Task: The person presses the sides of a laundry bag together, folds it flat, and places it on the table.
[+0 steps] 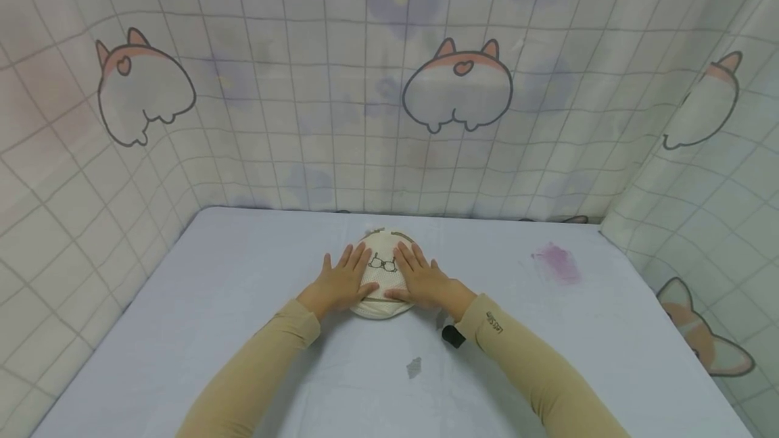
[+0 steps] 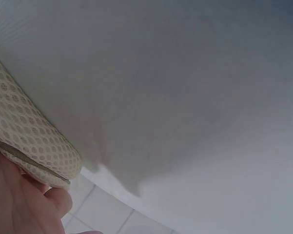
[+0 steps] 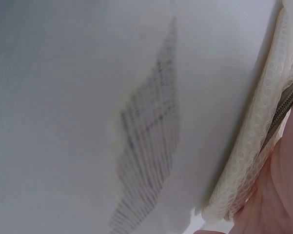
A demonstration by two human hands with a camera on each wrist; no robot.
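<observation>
A round cream mesh laundry bag (image 1: 382, 282) with a glasses-like print lies on the white table. My left hand (image 1: 342, 284) rests on its left side, fingers straight and pointing to the far edge. On the opposite side my right hand (image 1: 427, 284) lies in the same way, its thumb toward the middle. A brown zipper line runs along the bag's edge; the left wrist view shows the mesh rim (image 2: 31, 126) beside the palm, and the right wrist view shows the zipper (image 3: 283, 109) next to the other palm.
The white table (image 1: 243, 255) meets patterned curtains (image 1: 365, 154) at its back and sides. A pink stain (image 1: 556, 262) marks the right part of the table, and a grey patch (image 1: 414, 368) lies nearer. A small black object (image 1: 453, 336) is by the right cuff.
</observation>
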